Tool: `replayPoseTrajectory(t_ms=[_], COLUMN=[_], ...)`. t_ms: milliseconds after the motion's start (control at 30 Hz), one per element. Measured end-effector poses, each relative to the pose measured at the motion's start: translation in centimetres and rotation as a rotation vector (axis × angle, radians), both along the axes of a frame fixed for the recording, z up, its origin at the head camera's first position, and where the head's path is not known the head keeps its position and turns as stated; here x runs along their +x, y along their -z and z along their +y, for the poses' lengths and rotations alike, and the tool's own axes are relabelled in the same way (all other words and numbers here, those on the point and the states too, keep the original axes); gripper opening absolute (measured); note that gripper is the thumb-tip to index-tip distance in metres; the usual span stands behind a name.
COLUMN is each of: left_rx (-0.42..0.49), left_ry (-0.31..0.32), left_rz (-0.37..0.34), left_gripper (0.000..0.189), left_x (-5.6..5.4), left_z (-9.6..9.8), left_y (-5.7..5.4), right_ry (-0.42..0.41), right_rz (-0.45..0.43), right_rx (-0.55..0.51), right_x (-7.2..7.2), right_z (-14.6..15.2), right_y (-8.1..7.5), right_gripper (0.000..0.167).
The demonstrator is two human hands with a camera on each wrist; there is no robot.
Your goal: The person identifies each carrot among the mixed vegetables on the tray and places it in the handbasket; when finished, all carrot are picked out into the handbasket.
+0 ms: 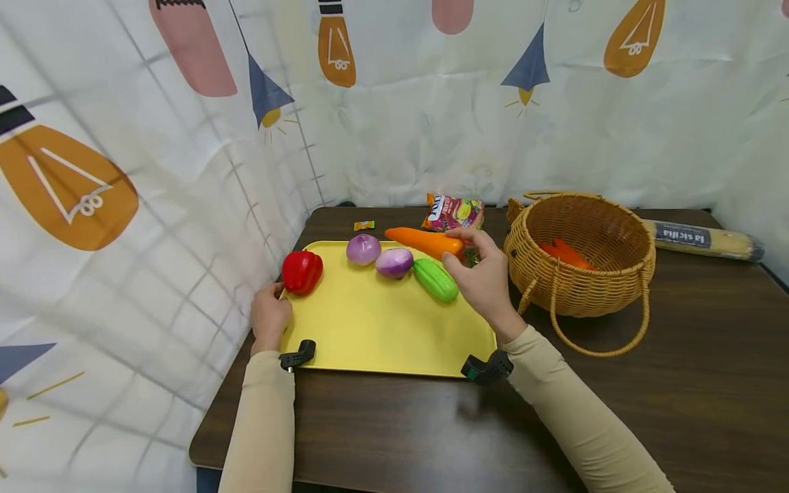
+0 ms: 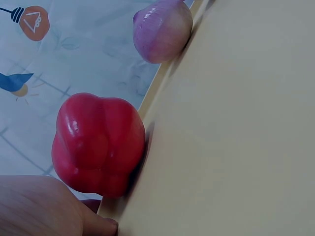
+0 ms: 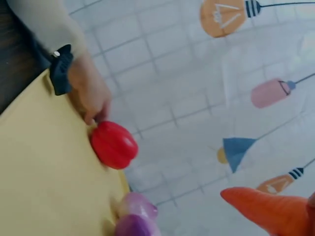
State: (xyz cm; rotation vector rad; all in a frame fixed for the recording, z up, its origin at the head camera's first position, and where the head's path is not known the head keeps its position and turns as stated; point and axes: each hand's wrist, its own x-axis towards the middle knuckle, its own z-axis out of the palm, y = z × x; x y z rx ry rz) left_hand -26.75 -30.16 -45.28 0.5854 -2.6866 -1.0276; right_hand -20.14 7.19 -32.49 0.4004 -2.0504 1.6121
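My right hand (image 1: 481,277) grips an orange carrot (image 1: 425,241) by its thick end, above the far right part of a yellow tray (image 1: 382,335). The carrot (image 3: 270,209) also shows at the lower right of the right wrist view. At the tray's left edge, my left hand (image 1: 270,316) pinches the rim, thumb on the inner side (image 2: 101,225). Just beyond it a red bell pepper (image 1: 302,272) sits on the tray's left side. Along the far side lie a purple onion (image 1: 364,250), a purple-and-white vegetable (image 1: 394,263) and a green cucumber-like vegetable (image 1: 435,279).
A wicker basket (image 1: 555,294) stands right of the tray with orange-red carrots (image 1: 567,255) inside and its handle hanging forward. Behind the tray are a snack bag (image 1: 455,213) and a small wrapped candy (image 1: 364,225). A spaghetti pack (image 1: 703,239) lies behind the basket.
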Motion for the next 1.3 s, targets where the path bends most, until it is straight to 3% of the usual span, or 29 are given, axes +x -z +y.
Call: replayPoseTrajectory(t_ms=[100, 433, 1067, 1300], left_rx=[-0.001, -0.016, -0.019, -0.026], left_ry=[-0.001, 0.005, 0.007, 0.002], left_rz=[-0.006, 0.000, 0.028, 0.020], left_gripper=[0.044, 0.045, 0.044, 0.043], left_x=[-0.2, -0.1, 0.1, 0.1], left_z=[-0.1, 0.0, 0.1, 0.1], left_y=[0.0, 0.0, 0.1, 0.0], right_ry=[0.010, 0.041, 0.160, 0.121], right_rz=[-0.023, -0.040, -0.135, -0.115], right_rx=[-0.003, -0.053, -0.211, -0.339], right_x=[-0.3, -3.2, -3.7, -3.8], right_z=[0.7, 4.3, 11.4, 12.6], right_y=[-0.3, 1.5, -0.7, -0.7], right_gripper=[0.028, 0.028, 0.026, 0.025])
